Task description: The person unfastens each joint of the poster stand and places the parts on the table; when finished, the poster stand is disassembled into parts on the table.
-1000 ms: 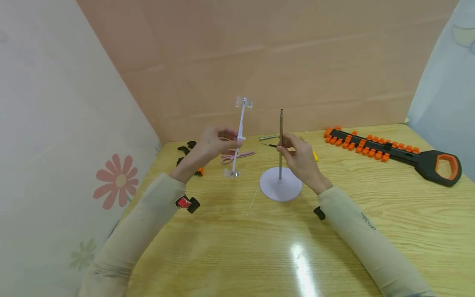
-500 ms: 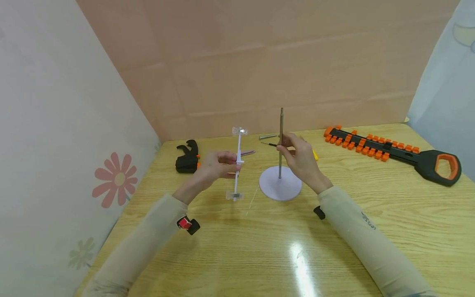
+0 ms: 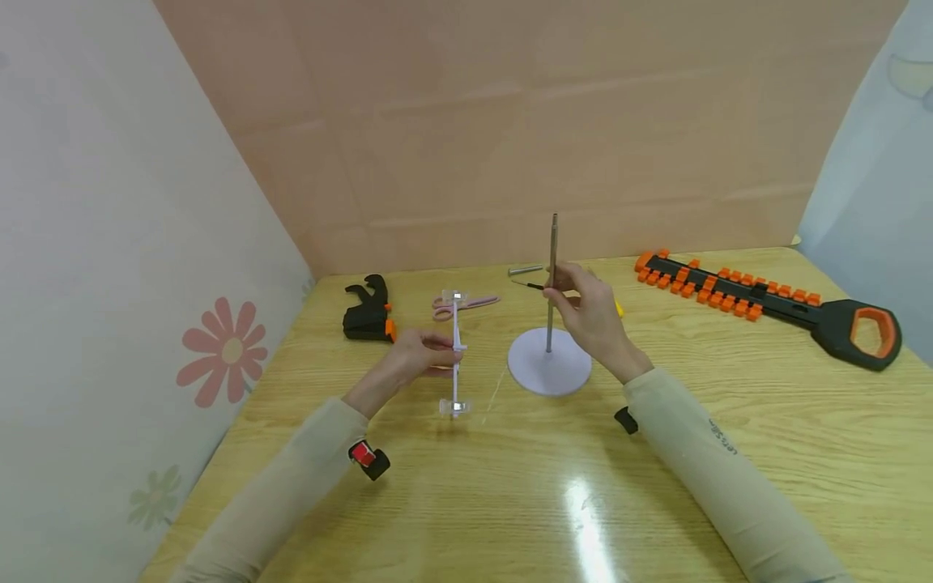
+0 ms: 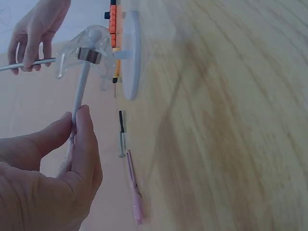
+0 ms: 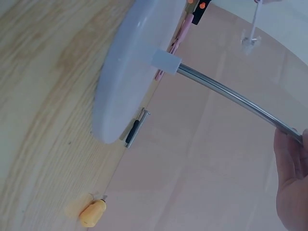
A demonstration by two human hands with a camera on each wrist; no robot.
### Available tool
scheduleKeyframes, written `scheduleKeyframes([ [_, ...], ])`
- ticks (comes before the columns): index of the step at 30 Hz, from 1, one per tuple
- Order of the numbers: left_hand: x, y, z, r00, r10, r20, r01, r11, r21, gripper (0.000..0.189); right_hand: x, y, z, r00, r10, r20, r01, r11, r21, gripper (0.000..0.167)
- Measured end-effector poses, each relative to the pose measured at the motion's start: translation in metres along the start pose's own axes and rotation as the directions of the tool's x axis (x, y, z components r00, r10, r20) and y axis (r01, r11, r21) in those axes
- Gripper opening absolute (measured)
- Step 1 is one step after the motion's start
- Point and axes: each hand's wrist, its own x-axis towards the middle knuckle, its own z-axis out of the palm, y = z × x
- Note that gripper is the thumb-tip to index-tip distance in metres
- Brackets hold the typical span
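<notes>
My left hand [image 3: 408,360] pinches a thin white rod [image 3: 455,328] between thumb and fingers, near its middle. A clear plastic clip sits at each end of the rod, the far clip [image 3: 455,297] and the near clip [image 3: 455,406]; one clip [image 4: 91,50] with a metal band shows large in the left wrist view. The rod is held off the table. My right hand [image 3: 589,312] grips an upright metal pole [image 3: 553,243] with thumb and fingertips. The pole rises from a round white base [image 3: 532,372] on the table, and rod and pole are apart.
Behind the rod lie pink scissors [image 3: 477,303]. A black clamp [image 3: 367,316] with orange parts is at the left. A bolt [image 3: 526,270] and a thin black-ended tool [image 3: 534,285] lie behind the pole. A yellow handle [image 5: 93,213] and a long black-and-orange rack [image 3: 729,290] are to the right.
My left hand has lowered the white rod towards the table and nearer to me, bringing it slightly left. The right hand keeps its hold on the pole, which has hardly moved.
</notes>
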Motion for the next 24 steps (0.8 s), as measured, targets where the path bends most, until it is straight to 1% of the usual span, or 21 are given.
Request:
scheduleKeyframes([
  [4,0.003,-0.007,0.000,1.000,-0.025,-0.002,0.025,0.999,0.033,0.029,-0.001,0.001,0.000,1.000,-0.005,-0.007,0.005,1.000,-0.006,0.031],
  [7,0.005,-0.011,0.000,0.998,-0.060,-0.006,0.060,0.996,0.064,0.028,-0.001,0.001,0.000,1.000,-0.003,-0.004,0.003,1.000,0.002,0.030],
  [11,0.007,-0.016,0.001,0.996,-0.094,-0.007,0.094,0.992,0.089,0.028,-0.001,0.002,0.001,1.000,0.005,0.001,-0.005,1.000,0.018,0.031],
  [13,0.009,-0.018,0.001,0.994,-0.109,-0.019,0.110,0.989,0.094,0.029,0.000,0.001,0.001,1.000,0.009,0.005,-0.009,1.000,0.020,0.031],
  [18,0.012,-0.020,0.004,0.990,-0.135,-0.029,0.138,0.980,0.143,0.032,0.001,0.001,0.001,1.000,0.021,0.009,-0.021,1.000,0.015,0.030],
  [24,0.018,-0.025,0.007,0.987,-0.159,-0.024,0.161,0.973,0.168,0.027,-0.001,0.003,0.001,1.000,0.029,0.013,-0.029,0.999,0.016,0.031],
])
